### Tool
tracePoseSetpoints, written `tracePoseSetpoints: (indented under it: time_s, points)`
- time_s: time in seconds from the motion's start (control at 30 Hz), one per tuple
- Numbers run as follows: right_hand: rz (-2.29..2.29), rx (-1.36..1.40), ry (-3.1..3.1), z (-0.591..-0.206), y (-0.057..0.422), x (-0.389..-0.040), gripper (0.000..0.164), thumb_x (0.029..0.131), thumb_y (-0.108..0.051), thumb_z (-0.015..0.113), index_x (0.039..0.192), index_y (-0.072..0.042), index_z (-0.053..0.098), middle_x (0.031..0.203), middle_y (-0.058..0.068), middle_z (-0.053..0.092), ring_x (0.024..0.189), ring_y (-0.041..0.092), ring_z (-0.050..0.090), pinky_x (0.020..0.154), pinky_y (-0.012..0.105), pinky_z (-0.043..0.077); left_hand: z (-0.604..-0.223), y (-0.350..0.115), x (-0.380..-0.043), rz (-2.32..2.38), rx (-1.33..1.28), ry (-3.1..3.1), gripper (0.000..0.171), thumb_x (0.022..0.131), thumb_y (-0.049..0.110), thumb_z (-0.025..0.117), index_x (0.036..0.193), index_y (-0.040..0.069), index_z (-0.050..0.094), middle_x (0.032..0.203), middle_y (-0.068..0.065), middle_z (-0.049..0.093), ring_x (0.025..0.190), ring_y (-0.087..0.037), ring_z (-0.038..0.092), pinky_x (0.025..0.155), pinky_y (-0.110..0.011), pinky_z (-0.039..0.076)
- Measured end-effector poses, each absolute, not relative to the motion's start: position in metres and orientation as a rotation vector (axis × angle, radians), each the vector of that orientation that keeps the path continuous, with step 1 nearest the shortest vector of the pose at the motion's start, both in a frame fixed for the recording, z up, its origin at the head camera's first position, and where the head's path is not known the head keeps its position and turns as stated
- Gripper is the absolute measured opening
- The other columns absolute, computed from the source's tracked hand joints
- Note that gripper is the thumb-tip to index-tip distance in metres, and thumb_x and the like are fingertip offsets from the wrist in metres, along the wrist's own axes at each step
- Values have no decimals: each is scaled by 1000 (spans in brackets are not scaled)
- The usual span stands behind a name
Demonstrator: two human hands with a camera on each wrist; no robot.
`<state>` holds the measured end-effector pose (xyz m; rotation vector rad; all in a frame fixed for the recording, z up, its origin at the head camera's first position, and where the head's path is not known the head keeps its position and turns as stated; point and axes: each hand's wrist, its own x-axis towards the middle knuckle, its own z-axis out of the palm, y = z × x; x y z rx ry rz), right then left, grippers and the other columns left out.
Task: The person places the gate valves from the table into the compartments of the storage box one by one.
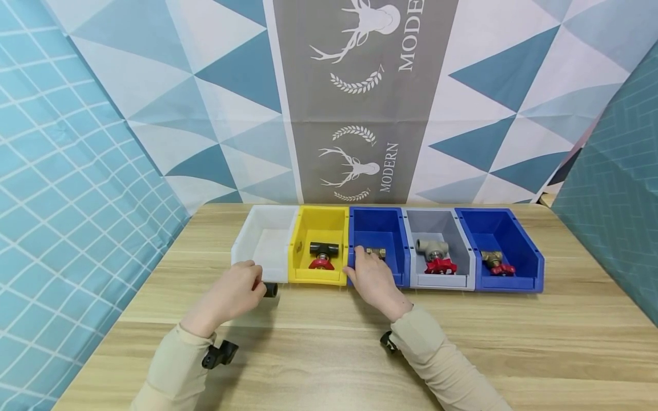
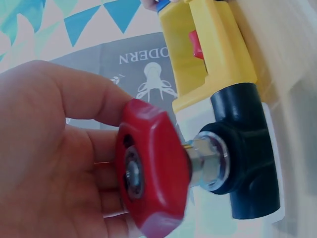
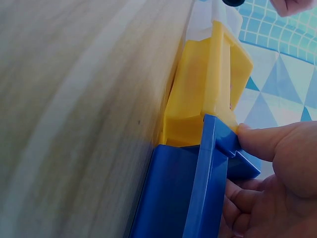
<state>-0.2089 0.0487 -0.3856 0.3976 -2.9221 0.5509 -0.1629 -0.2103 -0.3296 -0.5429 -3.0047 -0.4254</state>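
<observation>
My left hand (image 1: 231,294) holds a valve by its red handwheel (image 2: 153,168). The valve's black tee-shaped body (image 2: 252,153) points away from the palm, in front of the white bin (image 1: 272,274); in the head view only a black end shows past the fingers. My right hand (image 1: 372,282) grips the front left corner of the middle blue bin (image 3: 168,193). Its thumb lies at the seam with the yellow bin (image 1: 319,277), and the other fingers reach inside the blue wall. A brass fitting (image 1: 380,252) in that bin is partly hidden by the hand.
The bins stand in a row at the table's (image 1: 319,365) back. A black valve with a red handwheel (image 1: 321,262) lies in the yellow bin. The grey bin (image 1: 439,281) holds a grey valve (image 1: 433,249); the right blue bin (image 1: 514,284) holds a brass valve (image 1: 492,258).
</observation>
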Motion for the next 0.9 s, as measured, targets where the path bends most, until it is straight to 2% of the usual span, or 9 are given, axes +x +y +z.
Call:
tracePoseSetpoints:
  time_s: [0.43,0.73,0.9]
  points:
    - [536,411,-2909,-385,49,-208,45,89,-35,56,115,1,47,89,15,61,76,26,58,60,39,49,-321,-213,-181,-372,-481,-2895,21,81,7,50,61,10,45,64,-4,38,57,-16,35,51,-26,31]
    - [553,396,-2924,-385,49,-208,45,90,-34,55,117,1,46,95,15,62,80,27,58,64,40,49,-317,-213,-200,-368,-458,-2905,22,85,10,47,63,10,46,65,-5,39,56,-18,36,51,-28,31]
    - [556,400,-2919,-386,49,-209,45,90,-34,56,117,1,46,92,14,61,77,26,57,62,39,48,-318,-213,-212,-378,-459,-2919,21,87,11,45,66,9,48,67,-5,40,56,-18,37,51,-28,32]
